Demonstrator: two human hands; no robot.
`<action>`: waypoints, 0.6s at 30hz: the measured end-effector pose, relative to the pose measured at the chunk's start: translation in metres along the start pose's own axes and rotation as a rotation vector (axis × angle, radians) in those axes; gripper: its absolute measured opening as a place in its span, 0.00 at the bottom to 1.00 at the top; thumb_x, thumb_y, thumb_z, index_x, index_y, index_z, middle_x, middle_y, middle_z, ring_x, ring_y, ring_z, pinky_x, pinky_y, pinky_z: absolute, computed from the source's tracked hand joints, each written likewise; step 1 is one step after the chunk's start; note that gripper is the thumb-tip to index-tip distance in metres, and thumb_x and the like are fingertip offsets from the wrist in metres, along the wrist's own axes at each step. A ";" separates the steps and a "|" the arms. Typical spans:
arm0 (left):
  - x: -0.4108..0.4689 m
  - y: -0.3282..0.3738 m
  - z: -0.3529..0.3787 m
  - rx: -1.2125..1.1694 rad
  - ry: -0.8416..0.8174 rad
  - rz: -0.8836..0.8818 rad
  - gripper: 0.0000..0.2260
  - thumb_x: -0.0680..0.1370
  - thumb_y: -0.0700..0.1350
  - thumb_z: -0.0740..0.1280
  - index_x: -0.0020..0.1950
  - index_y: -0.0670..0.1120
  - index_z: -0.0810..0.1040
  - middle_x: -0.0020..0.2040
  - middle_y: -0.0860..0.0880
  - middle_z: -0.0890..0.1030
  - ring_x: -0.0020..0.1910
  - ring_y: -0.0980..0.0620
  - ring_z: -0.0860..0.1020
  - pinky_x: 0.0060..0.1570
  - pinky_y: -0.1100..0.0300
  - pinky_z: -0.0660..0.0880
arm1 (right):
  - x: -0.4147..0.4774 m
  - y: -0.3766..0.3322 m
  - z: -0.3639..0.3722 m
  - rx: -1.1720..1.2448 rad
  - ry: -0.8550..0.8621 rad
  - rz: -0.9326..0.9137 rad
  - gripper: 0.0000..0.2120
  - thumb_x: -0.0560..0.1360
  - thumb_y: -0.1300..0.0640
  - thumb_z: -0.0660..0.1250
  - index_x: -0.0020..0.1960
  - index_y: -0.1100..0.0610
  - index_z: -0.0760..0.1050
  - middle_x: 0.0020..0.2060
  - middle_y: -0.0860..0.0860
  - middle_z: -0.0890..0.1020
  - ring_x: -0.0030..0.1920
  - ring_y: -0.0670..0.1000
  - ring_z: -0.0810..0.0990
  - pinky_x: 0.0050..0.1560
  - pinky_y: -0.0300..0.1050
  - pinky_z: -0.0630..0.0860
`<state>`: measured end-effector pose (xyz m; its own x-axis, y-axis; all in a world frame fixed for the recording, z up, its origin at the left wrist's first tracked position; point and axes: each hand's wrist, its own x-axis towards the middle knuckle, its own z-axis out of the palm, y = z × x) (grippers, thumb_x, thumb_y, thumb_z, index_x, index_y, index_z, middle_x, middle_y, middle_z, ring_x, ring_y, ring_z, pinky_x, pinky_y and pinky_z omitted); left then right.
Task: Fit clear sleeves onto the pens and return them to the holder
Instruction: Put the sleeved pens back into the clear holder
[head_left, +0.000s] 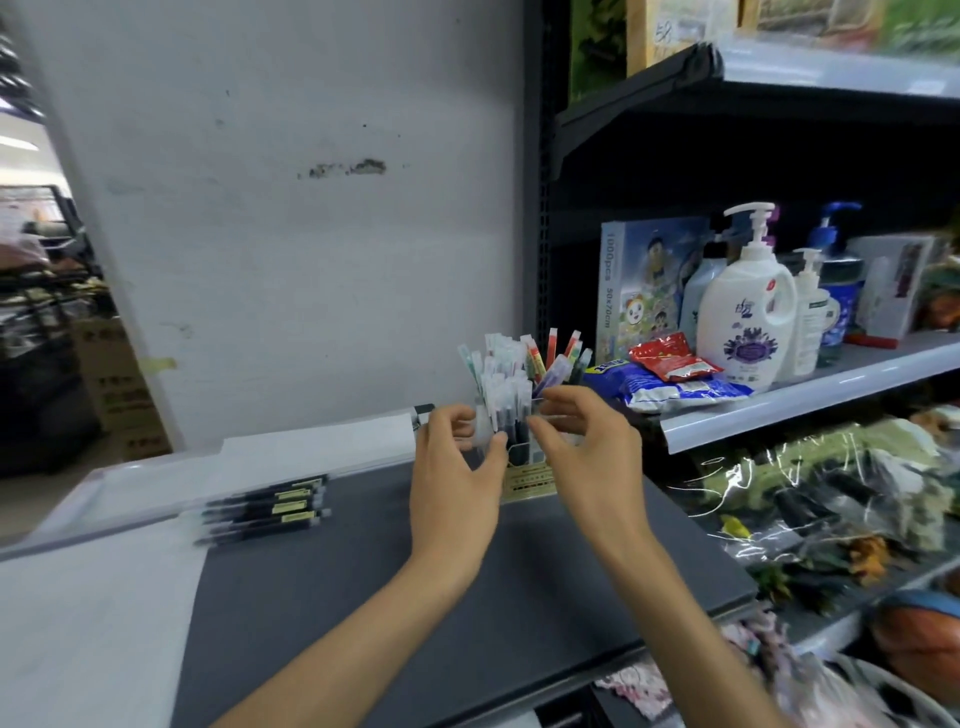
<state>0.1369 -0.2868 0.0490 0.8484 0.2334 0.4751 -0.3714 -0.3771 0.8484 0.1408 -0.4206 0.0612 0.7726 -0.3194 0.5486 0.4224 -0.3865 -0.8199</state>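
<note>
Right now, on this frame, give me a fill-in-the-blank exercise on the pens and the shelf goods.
The loose black pens lie to the ____ of the holder.
On the shelf, the red packet lies on a ____ packet.
The biggest pump bottle is ____.
Missing words: left; blue; white.

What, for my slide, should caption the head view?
Left hand and right hand work at the pen holder; black pens lie alongside.
</note>
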 end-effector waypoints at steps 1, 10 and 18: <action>0.001 0.001 0.002 -0.013 0.011 0.010 0.11 0.79 0.49 0.73 0.59 0.54 0.74 0.56 0.56 0.77 0.54 0.58 0.78 0.54 0.57 0.77 | 0.002 0.001 0.003 -0.017 0.006 0.005 0.12 0.76 0.60 0.77 0.57 0.51 0.83 0.46 0.41 0.86 0.47 0.36 0.84 0.50 0.30 0.78; 0.009 0.001 0.015 -0.061 0.047 -0.015 0.05 0.82 0.46 0.70 0.49 0.55 0.77 0.48 0.55 0.82 0.46 0.62 0.79 0.49 0.55 0.80 | 0.007 0.008 0.020 -0.074 0.074 0.048 0.07 0.75 0.53 0.78 0.53 0.48 0.85 0.41 0.39 0.87 0.44 0.38 0.85 0.51 0.44 0.83; 0.016 0.004 0.021 -0.057 0.044 -0.011 0.04 0.82 0.48 0.69 0.49 0.54 0.76 0.45 0.57 0.82 0.43 0.60 0.80 0.48 0.52 0.80 | 0.007 0.012 0.021 -0.137 0.080 0.061 0.03 0.76 0.54 0.77 0.49 0.49 0.86 0.41 0.42 0.87 0.43 0.41 0.85 0.50 0.48 0.82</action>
<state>0.1567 -0.3032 0.0552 0.8353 0.2772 0.4748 -0.3845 -0.3228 0.8649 0.1608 -0.4094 0.0516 0.7524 -0.4114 0.5145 0.3031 -0.4772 -0.8249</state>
